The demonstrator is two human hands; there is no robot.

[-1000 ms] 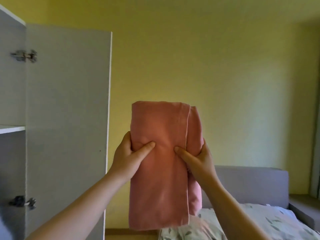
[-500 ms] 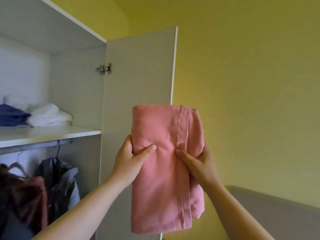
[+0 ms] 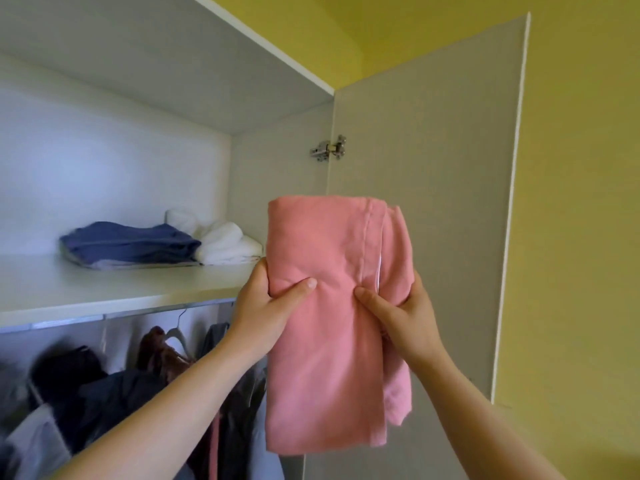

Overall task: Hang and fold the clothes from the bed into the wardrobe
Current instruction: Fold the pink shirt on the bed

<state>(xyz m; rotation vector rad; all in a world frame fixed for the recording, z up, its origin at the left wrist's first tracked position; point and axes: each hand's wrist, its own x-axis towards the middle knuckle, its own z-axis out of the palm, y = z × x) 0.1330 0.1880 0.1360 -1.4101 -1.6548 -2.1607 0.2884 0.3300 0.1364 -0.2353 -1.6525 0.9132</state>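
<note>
Two hands hold one folded pink garment [image 3: 325,341] upright in the air, just off the right end of the wardrobe shelf [image 3: 104,289]. The garment's upper part stands above shelf level and its lower part hangs below it. It does not lie on the shelf.

The left hand [image 3: 263,306] grips the garment's left edge at shelf height: the thumb presses the front face and the fingers wrap behind, out of view. Whether this hand touches the shelf's front edge cannot be told. The right hand [image 3: 405,320] grips the edge farther from the shelf in the same way, thumb on the front beside the stitched hem and fingers curled round the back.

On the shelf, toward its rear, lies a folded blue stack [image 3: 131,244]. A folded white bundle [image 3: 225,240] sits against it, nearer the shelf's right end.

Directly under the shelf runs a metal rail [image 3: 69,320] with dark clothes [image 3: 104,393] hanging from it, blurred in detail.

Right of the shelf, behind the garment, the grey door [image 3: 426,168] stands open. Its hinge [image 3: 328,149] sits above shelf level.
</note>
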